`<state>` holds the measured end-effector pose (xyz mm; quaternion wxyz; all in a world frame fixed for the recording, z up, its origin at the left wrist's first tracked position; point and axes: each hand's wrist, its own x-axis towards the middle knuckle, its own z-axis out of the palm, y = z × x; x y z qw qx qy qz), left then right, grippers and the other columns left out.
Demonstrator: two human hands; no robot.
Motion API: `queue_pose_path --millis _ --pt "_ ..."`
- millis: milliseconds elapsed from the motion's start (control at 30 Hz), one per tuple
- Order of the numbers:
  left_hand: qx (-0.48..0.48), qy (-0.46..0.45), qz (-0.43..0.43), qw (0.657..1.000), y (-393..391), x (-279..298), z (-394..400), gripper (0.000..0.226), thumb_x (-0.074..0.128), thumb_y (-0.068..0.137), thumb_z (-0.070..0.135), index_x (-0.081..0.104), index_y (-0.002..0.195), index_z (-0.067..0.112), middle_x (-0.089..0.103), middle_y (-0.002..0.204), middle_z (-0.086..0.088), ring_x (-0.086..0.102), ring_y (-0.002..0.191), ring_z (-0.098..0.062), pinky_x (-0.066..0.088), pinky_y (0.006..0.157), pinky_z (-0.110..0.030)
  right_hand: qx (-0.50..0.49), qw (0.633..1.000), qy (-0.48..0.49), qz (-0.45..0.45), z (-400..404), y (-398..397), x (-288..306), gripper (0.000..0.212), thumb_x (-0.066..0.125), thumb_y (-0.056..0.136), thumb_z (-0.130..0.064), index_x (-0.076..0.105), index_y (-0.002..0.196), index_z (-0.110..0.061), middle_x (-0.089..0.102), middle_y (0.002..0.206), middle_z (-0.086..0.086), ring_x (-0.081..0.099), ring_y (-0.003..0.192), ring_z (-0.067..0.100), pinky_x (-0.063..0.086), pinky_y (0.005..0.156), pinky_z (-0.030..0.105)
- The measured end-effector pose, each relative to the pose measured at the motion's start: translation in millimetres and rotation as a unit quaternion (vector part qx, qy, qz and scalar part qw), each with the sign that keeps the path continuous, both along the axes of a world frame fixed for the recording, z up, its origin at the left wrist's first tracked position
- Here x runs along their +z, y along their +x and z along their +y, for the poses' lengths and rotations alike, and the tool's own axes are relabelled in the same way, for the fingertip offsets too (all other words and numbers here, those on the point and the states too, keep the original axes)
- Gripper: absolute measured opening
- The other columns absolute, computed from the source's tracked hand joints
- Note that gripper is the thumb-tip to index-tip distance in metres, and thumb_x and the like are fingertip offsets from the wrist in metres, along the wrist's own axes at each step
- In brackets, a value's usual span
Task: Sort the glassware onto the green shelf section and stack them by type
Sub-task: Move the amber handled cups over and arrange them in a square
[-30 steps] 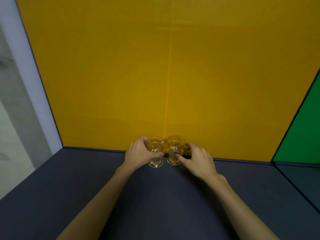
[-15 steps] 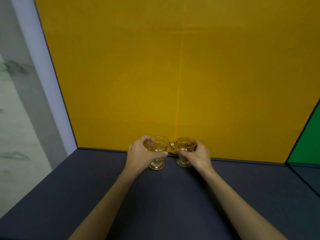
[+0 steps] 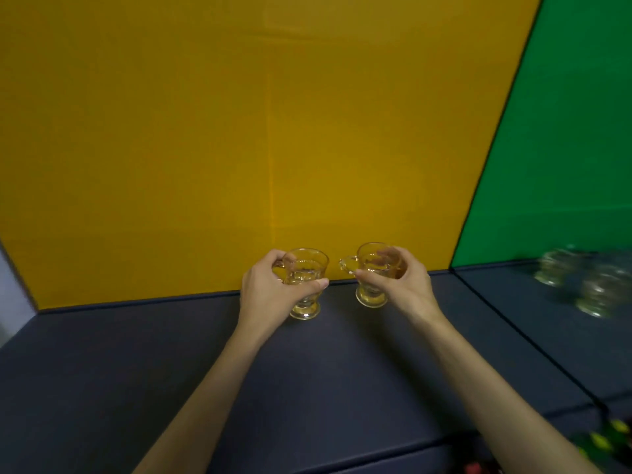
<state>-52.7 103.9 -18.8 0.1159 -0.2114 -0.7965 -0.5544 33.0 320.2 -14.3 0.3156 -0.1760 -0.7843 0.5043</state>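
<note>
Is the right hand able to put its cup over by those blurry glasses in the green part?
Probably yes: the right hand holds its clear footed glass cup, and nothing blocks the dark shelf between.

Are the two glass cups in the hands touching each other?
Apart. The head view shows yellow wall between the left cup, gripped by the left hand, and the handle of the right cup, gripped by the right hand.

Single head cam, close over the dark shelf, facing forward-down at the yellow back panel; right edge blurred, probably glassware.
</note>
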Motion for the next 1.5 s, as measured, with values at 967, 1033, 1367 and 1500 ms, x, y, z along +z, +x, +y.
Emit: queue_pose_path --millis 967,1033,1367,1500 --pt "-0.051 0.028 0.014 0.998 265.1 -0.6 301.1 0.063 0.088 0.058 0.061 0.066 0.11 0.032 0.067 0.106 0.014 0.06 0.095 -0.01 0.05 0.076 -0.031 -0.072 0.997 0.015 -0.035 263.5 341.2 -2.7 0.065 0.097 0.05 -0.04 0.069 0.108 -0.03 0.075 0.097 -0.012 0.07 0.091 0.001 0.059 0.083 0.033" --pt "-0.034 0.012 0.012 0.999 272.2 -4.4 313.8 0.065 0.088 0.056 0.061 0.066 0.11 0.033 0.067 0.105 0.015 0.061 0.095 -0.01 0.052 0.078 -0.031 -0.065 0.997 0.017 -0.041 277.8 346.9 -5.9 0.065 0.097 0.049 -0.041 0.068 0.106 -0.031 0.075 0.095 -0.013 0.07 0.09 0.001 0.058 0.084 0.035" --pt "0.017 -0.023 -0.008 1.0 240.3 -13.3 369.3 0.067 0.089 0.055 0.061 0.065 0.11 0.032 0.068 0.108 0.011 0.064 0.098 -0.015 0.049 0.079 -0.031 -0.028 0.997 0.026 -0.068 330.5 320.3 -19.4 0.077 0.089 0.039 -0.061 0.064 0.106 -0.033 0.074 0.095 -0.017 0.068 0.097 0.005 0.056 0.091 0.041" --pt "0.007 -0.048 -0.029 0.998 208.0 -16.2 396.4 0.067 0.092 0.055 0.052 0.063 0.111 0.029 0.068 0.109 0.008 0.063 0.1 -0.018 0.047 0.077 -0.03 -0.016 0.995 0.043 -0.088 347.1 294.1 -17.3 0.077 0.087 0.04 -0.061 0.062 0.107 -0.032 0.073 0.099 -0.016 0.067 0.101 0.008 0.054 0.094 0.041"
